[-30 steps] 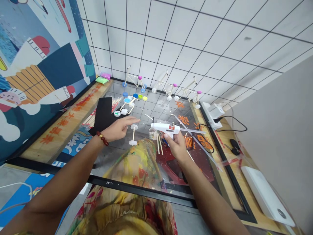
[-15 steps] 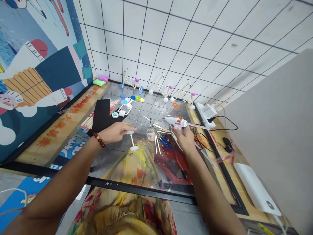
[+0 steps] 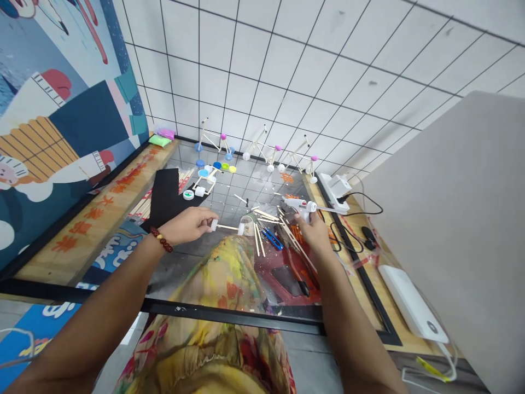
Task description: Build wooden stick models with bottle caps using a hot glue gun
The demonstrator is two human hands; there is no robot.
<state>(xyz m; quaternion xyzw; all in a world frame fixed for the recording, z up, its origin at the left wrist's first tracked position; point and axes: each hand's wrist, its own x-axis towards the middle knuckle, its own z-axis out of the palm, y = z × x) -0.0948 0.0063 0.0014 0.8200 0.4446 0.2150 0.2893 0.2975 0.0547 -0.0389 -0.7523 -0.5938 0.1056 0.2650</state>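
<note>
My left hand [image 3: 186, 225] pinches a white cap at one end of a short wooden stick [image 3: 227, 227]. A second white cap [image 3: 241, 229] sits on the stick's far end, so the piece lies level like an axle with two wheels. My right hand [image 3: 314, 230] is wrapped round the handle of a white hot glue gun [image 3: 302, 204], its nozzle pointing left above the table. A clear glue stick [image 3: 330, 209] sticks out of the gun's back. Just behind the second cap stands a small round roll or cup [image 3: 248, 223], partly hidden.
Loose wooden sticks [image 3: 259, 241], a blue cutter [image 3: 272, 239] and pliers [image 3: 297, 271] lie mid-table. Stick-and-cap models [image 3: 256, 145] stand along the tiled wall. Black card [image 3: 164, 197] and bottle caps [image 3: 204, 173] are at left. A power strip [image 3: 332, 191] with cables lines the right.
My left hand has turned the stick piece from upright to level, its free end swinging right. The glue gun has shifted slightly right in my right hand. The view has shifted a little.
</note>
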